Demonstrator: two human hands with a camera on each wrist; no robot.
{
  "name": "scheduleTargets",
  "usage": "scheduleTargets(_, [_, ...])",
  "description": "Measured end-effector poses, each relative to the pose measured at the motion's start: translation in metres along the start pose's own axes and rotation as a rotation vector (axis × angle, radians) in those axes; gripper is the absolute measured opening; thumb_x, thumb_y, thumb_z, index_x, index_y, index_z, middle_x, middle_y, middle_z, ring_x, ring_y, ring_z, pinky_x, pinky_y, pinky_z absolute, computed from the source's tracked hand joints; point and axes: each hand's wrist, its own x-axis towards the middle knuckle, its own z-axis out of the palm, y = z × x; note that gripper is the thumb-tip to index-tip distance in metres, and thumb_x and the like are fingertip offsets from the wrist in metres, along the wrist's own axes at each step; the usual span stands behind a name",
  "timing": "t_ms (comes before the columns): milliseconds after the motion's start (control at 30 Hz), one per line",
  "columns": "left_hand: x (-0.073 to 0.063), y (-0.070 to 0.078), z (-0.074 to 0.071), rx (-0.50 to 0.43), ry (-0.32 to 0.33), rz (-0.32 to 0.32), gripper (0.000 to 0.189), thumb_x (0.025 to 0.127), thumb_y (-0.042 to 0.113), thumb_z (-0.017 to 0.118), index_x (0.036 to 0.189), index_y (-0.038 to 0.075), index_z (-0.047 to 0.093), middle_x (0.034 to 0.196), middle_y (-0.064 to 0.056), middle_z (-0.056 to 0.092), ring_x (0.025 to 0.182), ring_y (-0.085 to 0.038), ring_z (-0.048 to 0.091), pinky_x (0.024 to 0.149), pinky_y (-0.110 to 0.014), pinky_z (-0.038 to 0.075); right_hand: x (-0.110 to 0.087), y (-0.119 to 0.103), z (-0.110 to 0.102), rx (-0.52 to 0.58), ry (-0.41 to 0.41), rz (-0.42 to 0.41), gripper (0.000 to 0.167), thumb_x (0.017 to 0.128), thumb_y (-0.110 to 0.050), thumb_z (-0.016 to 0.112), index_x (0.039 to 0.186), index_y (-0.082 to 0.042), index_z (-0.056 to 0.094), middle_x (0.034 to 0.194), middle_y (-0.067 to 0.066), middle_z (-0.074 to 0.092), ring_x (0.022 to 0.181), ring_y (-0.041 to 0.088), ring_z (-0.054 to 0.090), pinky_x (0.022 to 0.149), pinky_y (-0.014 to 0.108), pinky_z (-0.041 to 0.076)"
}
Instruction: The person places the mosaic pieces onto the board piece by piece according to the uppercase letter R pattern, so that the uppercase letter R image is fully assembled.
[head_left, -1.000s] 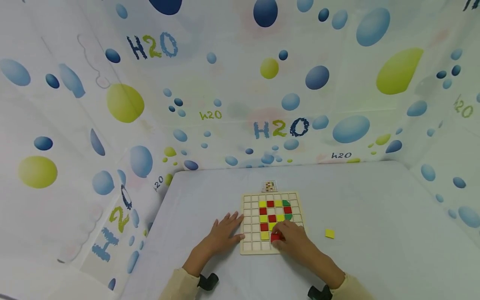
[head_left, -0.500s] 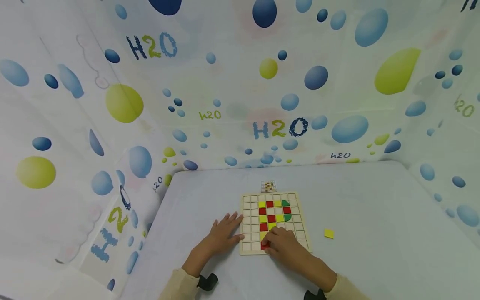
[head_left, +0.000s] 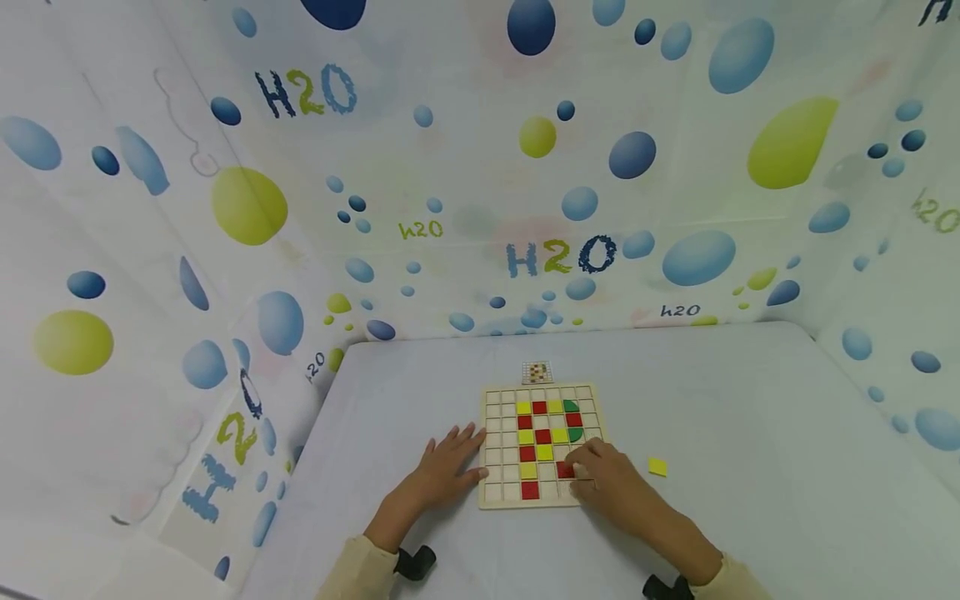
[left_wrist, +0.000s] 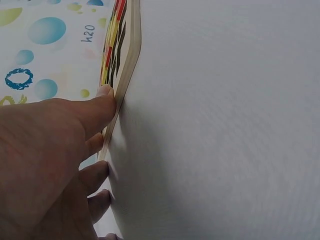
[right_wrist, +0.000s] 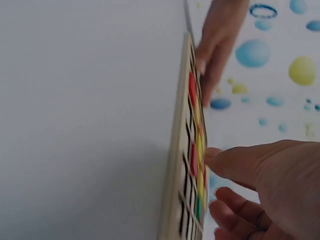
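Note:
A square wooden grid board (head_left: 504, 473) with red, yellow and green tiles in its cells lies on the white table. My left hand (head_left: 446, 468) rests at its left side, fingers spread and thumb on the edge; the left wrist view also has this thumb (left_wrist: 102, 107) against the wooden rim. Over the lower right part of the board, my right hand (head_left: 611, 479) has its fingertips bent at a red square tile (head_left: 565, 470), which they partly cover. Another red tile (head_left: 529, 491) sits in the bottom row. The right wrist view has the right thumb (right_wrist: 227, 162) close above the board.
A small pattern card (head_left: 537, 372) lies just beyond the board. One loose yellow tile (head_left: 657, 467) is on the table to the right. A white sheet with printed dots (head_left: 450, 167) rises behind and beside the table.
My right hand set a red tile in the bottom row, then moved right and slightly away to another cell, where a second red tile now shows. My left hand stayed put.

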Motion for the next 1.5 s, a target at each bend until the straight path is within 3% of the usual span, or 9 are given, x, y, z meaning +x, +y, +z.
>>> scheduleTargets(200, [0.001, -0.001, 0.0, 0.0, -0.001, -0.001, 0.072, 0.104, 0.043, 0.066, 0.164, 0.014, 0.04, 0.171, -0.015, 0.033, 0.16, -0.043, 0.024, 0.123, -0.074, 0.014, -0.01, 0.045, -0.029, -0.086, 0.036, 0.155, 0.048, 0.088, -0.019, 0.087, 0.129, -0.009, 0.064, 0.124, 0.014, 0.062, 0.112, 0.032, 0.062, 0.094, 0.055, 0.053])
scheduleTargets(333, [0.001, -0.001, -0.001, -0.004, -0.002, 0.003, 0.071, 0.104, 0.044, 0.065, 0.164, 0.014, 0.04, 0.172, -0.015, 0.032, 0.16, -0.043, 0.023, 0.123, -0.074, 0.013, -0.018, 0.073, -0.039, -0.117, 0.031, 0.171, 0.04, 0.086, -0.016, 0.088, 0.119, -0.006, 0.067, 0.118, 0.019, 0.062, 0.103, 0.034, 0.062, 0.085, 0.054, 0.053])
scheduleTargets(467, [0.001, -0.001, -0.003, -0.01, -0.007, 0.007, 0.071, 0.105, 0.044, 0.064, 0.164, 0.014, 0.039, 0.172, -0.015, 0.032, 0.16, -0.043, 0.022, 0.124, -0.074, 0.013, -0.021, 0.088, -0.044, -0.028, -0.004, 0.176, 0.03, 0.089, -0.013, 0.084, 0.114, -0.007, 0.069, 0.111, 0.013, 0.062, 0.101, 0.028, 0.061, 0.086, 0.048, 0.055])
scheduleTargets(633, [0.002, 0.0, -0.002, -0.008, -0.01, 0.016, 0.071, 0.105, 0.044, 0.064, 0.164, 0.014, 0.039, 0.172, -0.015, 0.031, 0.16, -0.044, 0.023, 0.123, -0.075, 0.013, -0.023, 0.095, -0.052, 0.027, -0.028, 0.206, 0.03, 0.09, -0.015, 0.084, 0.113, -0.005, 0.068, 0.11, 0.011, 0.062, 0.103, 0.028, 0.061, 0.09, 0.051, 0.055])
scheduleTargets(800, [0.002, 0.001, 0.0, 0.0, -0.012, -0.003, 0.071, 0.104, 0.044, 0.064, 0.164, 0.015, 0.039, 0.172, -0.014, 0.031, 0.16, -0.042, 0.023, 0.124, -0.074, 0.013, -0.025, 0.098, -0.055, 0.041, -0.023, 0.2, 0.025, 0.092, -0.01, 0.081, 0.112, -0.003, 0.068, 0.105, 0.009, 0.062, 0.096, 0.023, 0.06, 0.085, 0.046, 0.055])
scheduleTargets(1133, [0.002, 0.003, 0.001, -0.004, -0.018, -0.008, 0.072, 0.104, 0.045, 0.065, 0.164, 0.015, 0.039, 0.172, -0.014, 0.031, 0.161, -0.042, 0.023, 0.124, -0.073, 0.013, -0.027, 0.107, -0.048, -0.014, 0.082, 0.152, 0.026, 0.09, -0.006, 0.082, 0.111, -0.001, 0.068, 0.1, 0.01, 0.061, 0.09, 0.021, 0.059, 0.078, 0.041, 0.055])
scheduleTargets(1500, [0.001, 0.0, 0.0, 0.005, -0.015, -0.018, 0.072, 0.104, 0.045, 0.064, 0.165, 0.015, 0.038, 0.173, -0.014, 0.031, 0.161, -0.041, 0.022, 0.124, -0.073, 0.013, -0.019, 0.109, -0.034, 0.047, 0.088, 0.121, 0.024, 0.094, -0.01, 0.079, 0.114, -0.001, 0.07, 0.105, 0.008, 0.064, 0.095, 0.019, 0.061, 0.082, 0.041, 0.056])
